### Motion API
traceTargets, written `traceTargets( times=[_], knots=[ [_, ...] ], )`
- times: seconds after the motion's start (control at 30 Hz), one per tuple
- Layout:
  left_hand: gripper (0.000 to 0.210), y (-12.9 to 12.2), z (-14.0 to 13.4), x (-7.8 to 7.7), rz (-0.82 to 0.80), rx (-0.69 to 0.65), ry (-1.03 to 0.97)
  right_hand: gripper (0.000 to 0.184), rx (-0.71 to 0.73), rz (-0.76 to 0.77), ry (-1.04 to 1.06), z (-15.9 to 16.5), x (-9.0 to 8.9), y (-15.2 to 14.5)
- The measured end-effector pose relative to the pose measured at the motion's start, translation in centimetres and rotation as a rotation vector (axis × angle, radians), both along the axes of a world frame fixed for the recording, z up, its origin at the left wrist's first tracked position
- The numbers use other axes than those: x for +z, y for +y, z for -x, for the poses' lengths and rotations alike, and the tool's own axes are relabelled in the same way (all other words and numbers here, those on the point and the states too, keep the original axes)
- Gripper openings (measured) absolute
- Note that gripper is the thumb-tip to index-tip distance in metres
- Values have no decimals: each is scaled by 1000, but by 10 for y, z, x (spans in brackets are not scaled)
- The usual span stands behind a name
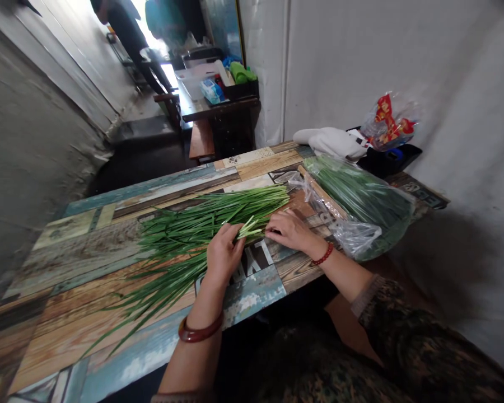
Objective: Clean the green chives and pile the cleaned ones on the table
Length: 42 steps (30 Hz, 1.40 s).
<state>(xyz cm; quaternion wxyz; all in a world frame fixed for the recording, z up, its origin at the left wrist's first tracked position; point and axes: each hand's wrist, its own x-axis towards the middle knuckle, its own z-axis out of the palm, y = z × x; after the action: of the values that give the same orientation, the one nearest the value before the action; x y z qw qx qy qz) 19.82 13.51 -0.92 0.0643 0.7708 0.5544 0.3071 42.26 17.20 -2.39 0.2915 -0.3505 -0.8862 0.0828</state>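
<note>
Two bare hands work over the patterned table (79,252). The left hand (224,253) clasps a thin bunch (189,268) of greens near its pale ends, the green part trailing across the wood. The right hand (290,229) has its fingers curled in just beside those ends; whether they pinch anything, I can't tell from here. Just beyond lies a larger pile (210,212), and to the person's right sits a clear bag (361,201) of greens, near a white cap (334,141)

Letters (256,258) on tabletop (67,330), none clearly readable
</note>
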Motion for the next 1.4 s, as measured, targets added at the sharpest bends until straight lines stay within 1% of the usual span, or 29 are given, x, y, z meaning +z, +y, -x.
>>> traceTargets(
  times=[0.1, 0.2, 0.27, 0.37, 0.4, 0.47, 0.57, 0.63, 0.77, 0.87, 1.03, 1.2, 1.3, 1.4],
  knots=[
    [25, -2, -3, 0, 51, -61, 66, 12, 10, 27, 137, 2, -2, 3],
    [19, -2, -4, -2, 80, -92, 128, 13, 29, 66, 244, 3, -3, 5],
    [16, -1, -4, -3, 86, -86, 139, 14, 21, 101, 306, 3, -3, 6],
    [15, 1, -1, -1, 50, -26, 81, 17, -47, 122, 368, 1, -1, 6],
    [14, 2, 1, 0, 29, -4, 52, 17, -57, 117, 348, 0, 0, 6],
    [12, 3, 3, 1, -25, 23, 11, 16, -55, 84, 240, -3, 1, 6],
    [9, 4, 5, 1, -85, 13, -13, 11, -76, 9, 44, -8, 1, 4],
    [10, 4, 5, -1, -68, -8, -40, 9, -104, -23, -26, -10, 0, 2],
    [20, 2, 4, -7, -17, -11, -63, 10, -103, -30, -69, -12, 0, 1],
    [20, 0, 1, -6, -28, -24, -49, 9, -87, -31, -82, -9, 3, -2],
    [20, -4, -6, 1, 7, -117, -3, 11, -4, -37, -27, 6, 5, -9],
    [14, -5, -8, 1, 65, -106, 103, 16, 20, -34, 10, 15, 5, -10],
    [14, -3, -5, 0, 63, -75, 130, 12, -22, -15, 73, 11, 3, -5],
    [18, 0, -1, -1, 36, -29, 95, 13, -93, 4, 166, 8, 1, -1]
  ],
)
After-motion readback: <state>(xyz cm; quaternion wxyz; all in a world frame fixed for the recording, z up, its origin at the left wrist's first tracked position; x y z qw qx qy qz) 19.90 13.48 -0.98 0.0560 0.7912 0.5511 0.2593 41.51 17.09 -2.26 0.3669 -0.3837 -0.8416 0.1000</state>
